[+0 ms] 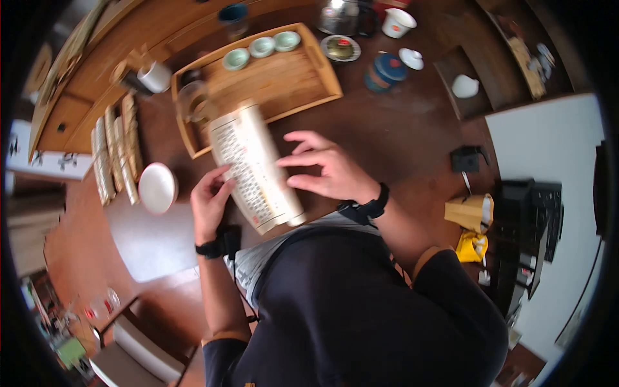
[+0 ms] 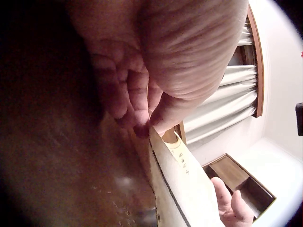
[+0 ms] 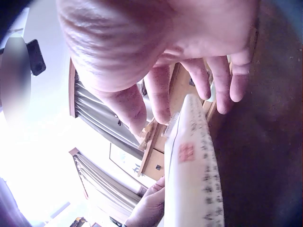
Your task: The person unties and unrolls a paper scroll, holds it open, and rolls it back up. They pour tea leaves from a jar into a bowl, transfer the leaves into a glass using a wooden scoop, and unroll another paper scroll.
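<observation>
A paper scroll (image 1: 248,169) with columns of writing and red seals is partly unrolled in front of the body, its right side rolled. My left hand (image 1: 211,197) pinches its left edge between thumb and fingers; in the left wrist view the fingertips (image 2: 142,127) hold the paper (image 2: 182,184). My right hand (image 1: 332,169) is beside the rolled side with fingers spread and extended, the tips near the roll. From the right wrist the fingers of the hand (image 3: 175,80) hang apart over the scroll (image 3: 191,175), gripping nothing.
Behind the scroll lies a wooden tray (image 1: 322,64) with small green cups (image 1: 262,47) and a glass pitcher (image 1: 195,103). Rolled scrolls (image 1: 116,151) and a white bowl (image 1: 158,188) are at left. A blue jar (image 1: 385,72), a saucer (image 1: 340,48) and a kettle (image 1: 338,16) stand at back right.
</observation>
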Motion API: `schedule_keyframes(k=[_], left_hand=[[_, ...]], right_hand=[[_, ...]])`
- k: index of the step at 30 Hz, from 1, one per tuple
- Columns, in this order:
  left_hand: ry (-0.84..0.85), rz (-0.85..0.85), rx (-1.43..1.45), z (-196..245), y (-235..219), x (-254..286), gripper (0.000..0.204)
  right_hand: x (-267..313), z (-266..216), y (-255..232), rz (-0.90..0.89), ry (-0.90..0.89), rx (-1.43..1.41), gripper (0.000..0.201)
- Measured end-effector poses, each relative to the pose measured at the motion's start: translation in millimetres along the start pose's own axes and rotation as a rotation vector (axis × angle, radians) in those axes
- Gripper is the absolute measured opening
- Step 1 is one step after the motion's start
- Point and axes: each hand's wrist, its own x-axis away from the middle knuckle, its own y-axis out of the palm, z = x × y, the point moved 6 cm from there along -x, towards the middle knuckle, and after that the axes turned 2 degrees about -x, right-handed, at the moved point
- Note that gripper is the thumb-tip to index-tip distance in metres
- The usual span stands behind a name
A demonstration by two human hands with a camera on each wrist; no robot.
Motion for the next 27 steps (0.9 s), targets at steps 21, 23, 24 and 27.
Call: schedule_keyframes(k=[21, 23, 24, 27], left_hand=[[-0.095, 0.046, -0.114, 5.4, -3.3, -5.7, 0.019], [-0.126, 0.025, -0.165, -0.6, -14.0, -6.7, 0.023], [-0.16, 0.002, -0.197, -2.6, -13.4, -9.3, 0.026], [-0.156, 0.031, -0.246, -4.3, -17.7, -8.3, 0.025]], right_hand=[[362.9, 332.9, -220.0, 1.339, 0.913, 0.224, 0.028], [357.3, 372.7, -200.7, 1.195, 1.015, 0.274, 0.039], [350.5, 386.7, -195.4, 1.018, 1.168, 0.271, 0.042], [338.2, 415.7, -179.3, 0.743, 1.317, 0.25, 0.05]])
